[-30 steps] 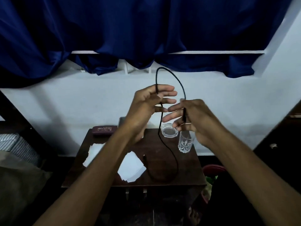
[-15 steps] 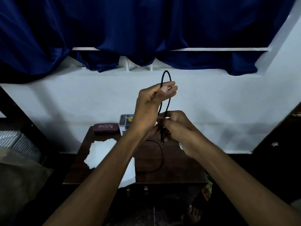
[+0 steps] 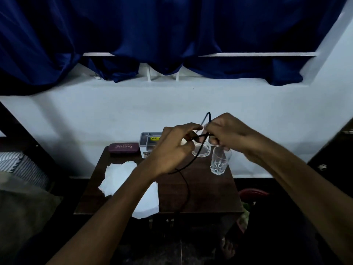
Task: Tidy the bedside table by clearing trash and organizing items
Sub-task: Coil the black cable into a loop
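Above the dark wooden bedside table (image 3: 210, 197) both my hands hold a thin black cable (image 3: 186, 186). My left hand (image 3: 172, 150) grips a small coil of it, fingers curled. My right hand (image 3: 227, 131) pinches the cable close to the left fingertips, a short loop sticking up between them. The loose end hangs down across the tabletop and over its front edge. Crumpled white paper (image 3: 118, 176) lies on the table's left part, and another white sheet (image 3: 149, 203) overhangs the front edge, partly hidden by my left forearm.
A maroon glasses case (image 3: 123, 148) and a clear plastic box (image 3: 150, 140) stand at the back of the table. A glass ashtray (image 3: 202, 152) and a cut-glass tumbler (image 3: 220, 161) sit at the back right. A red bin (image 3: 254, 193) is right of the table, bedding at far left.
Both hands have come down lower, nearer the tabletop. The tall cable loop has shrunk to a short one, and my right hand has risen level with the left fingertips.
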Demonstrator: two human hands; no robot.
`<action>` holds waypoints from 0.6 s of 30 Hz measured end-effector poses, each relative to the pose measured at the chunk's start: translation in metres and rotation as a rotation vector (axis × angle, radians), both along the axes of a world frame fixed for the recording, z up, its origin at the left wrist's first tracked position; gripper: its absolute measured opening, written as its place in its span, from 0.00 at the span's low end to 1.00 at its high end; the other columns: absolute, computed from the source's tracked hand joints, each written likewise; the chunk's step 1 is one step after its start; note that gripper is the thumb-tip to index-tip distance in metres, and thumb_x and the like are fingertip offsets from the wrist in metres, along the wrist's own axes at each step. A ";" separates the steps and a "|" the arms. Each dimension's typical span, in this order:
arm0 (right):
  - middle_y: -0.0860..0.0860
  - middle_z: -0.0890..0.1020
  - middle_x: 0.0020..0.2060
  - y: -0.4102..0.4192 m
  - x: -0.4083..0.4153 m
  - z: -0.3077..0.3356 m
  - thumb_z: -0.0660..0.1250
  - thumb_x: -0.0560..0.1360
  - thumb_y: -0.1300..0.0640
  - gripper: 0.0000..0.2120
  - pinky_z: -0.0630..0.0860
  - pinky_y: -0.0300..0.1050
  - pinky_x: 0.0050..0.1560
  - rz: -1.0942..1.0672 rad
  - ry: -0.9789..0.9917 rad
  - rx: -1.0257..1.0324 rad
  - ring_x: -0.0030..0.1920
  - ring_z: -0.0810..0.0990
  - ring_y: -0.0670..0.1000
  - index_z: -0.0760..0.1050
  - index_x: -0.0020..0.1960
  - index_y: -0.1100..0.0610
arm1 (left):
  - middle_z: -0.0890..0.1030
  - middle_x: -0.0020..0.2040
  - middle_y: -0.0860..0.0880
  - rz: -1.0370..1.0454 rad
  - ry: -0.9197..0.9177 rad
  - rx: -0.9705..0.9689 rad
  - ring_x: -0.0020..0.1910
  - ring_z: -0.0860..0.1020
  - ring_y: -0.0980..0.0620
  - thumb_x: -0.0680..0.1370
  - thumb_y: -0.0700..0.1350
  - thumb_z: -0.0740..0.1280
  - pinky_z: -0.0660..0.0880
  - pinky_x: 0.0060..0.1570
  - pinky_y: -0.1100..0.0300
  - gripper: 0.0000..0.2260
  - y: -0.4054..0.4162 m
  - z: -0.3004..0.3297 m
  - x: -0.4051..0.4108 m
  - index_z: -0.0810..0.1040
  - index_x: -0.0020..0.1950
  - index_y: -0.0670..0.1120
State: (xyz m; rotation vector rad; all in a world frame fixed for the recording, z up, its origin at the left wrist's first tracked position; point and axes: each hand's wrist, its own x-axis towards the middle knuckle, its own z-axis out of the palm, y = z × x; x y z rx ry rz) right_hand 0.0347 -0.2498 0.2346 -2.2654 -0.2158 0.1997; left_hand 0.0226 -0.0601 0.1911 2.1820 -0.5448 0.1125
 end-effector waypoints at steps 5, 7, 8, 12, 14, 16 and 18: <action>0.44 0.85 0.36 -0.018 0.007 0.019 0.67 0.77 0.55 0.09 0.75 0.47 0.41 0.085 -0.199 -0.360 0.37 0.81 0.46 0.85 0.46 0.57 | 0.85 0.45 0.54 0.095 -0.049 -0.093 0.39 0.82 0.54 0.76 0.38 0.73 0.72 0.39 0.70 0.17 -0.009 -0.006 0.006 0.80 0.64 0.51; 0.38 0.84 0.34 -0.021 0.005 0.026 0.66 0.77 0.57 0.08 0.77 0.46 0.44 0.128 -0.223 -0.410 0.40 0.82 0.42 0.85 0.47 0.52 | 0.83 0.50 0.54 0.074 -0.074 -0.107 0.40 0.82 0.53 0.75 0.39 0.74 0.74 0.40 0.69 0.23 -0.011 -0.002 0.005 0.75 0.68 0.51; 0.40 0.84 0.36 -0.022 0.004 0.028 0.66 0.77 0.57 0.09 0.78 0.47 0.45 0.154 -0.256 -0.442 0.42 0.82 0.43 0.85 0.48 0.49 | 0.82 0.53 0.53 0.085 -0.105 -0.106 0.43 0.82 0.55 0.75 0.40 0.75 0.75 0.42 0.69 0.25 -0.012 0.000 0.002 0.72 0.70 0.51; 0.40 0.79 0.41 -0.022 0.000 0.035 0.63 0.77 0.62 0.13 0.73 0.51 0.51 0.273 -0.359 -0.573 0.45 0.77 0.44 0.83 0.50 0.48 | 0.75 0.62 0.53 0.260 -0.392 -0.043 0.62 0.76 0.56 0.73 0.46 0.76 0.70 0.60 0.55 0.29 -0.018 0.007 0.003 0.72 0.72 0.52; 0.42 0.76 0.38 -0.018 0.000 0.035 0.61 0.75 0.64 0.13 0.66 0.50 0.48 0.306 -0.411 -0.605 0.43 0.74 0.45 0.78 0.44 0.47 | 0.76 0.66 0.55 0.228 -0.384 0.046 0.67 0.74 0.55 0.77 0.51 0.72 0.67 0.65 0.50 0.21 -0.021 0.013 0.011 0.76 0.70 0.55; 0.46 0.78 0.38 -0.015 0.002 0.035 0.61 0.74 0.65 0.12 0.68 0.51 0.45 0.303 -0.482 -0.593 0.43 0.74 0.49 0.75 0.41 0.50 | 0.83 0.57 0.56 0.122 -0.296 0.073 0.59 0.81 0.55 0.81 0.52 0.65 0.74 0.63 0.46 0.10 -0.024 0.017 0.018 0.80 0.61 0.54; 0.47 0.82 0.40 -0.015 0.005 0.036 0.62 0.74 0.66 0.12 0.73 0.51 0.48 0.283 -0.505 -0.570 0.46 0.77 0.52 0.80 0.45 0.51 | 0.86 0.46 0.52 0.065 -0.203 0.009 0.41 0.84 0.52 0.83 0.48 0.64 0.79 0.48 0.50 0.08 -0.025 0.019 0.021 0.82 0.53 0.49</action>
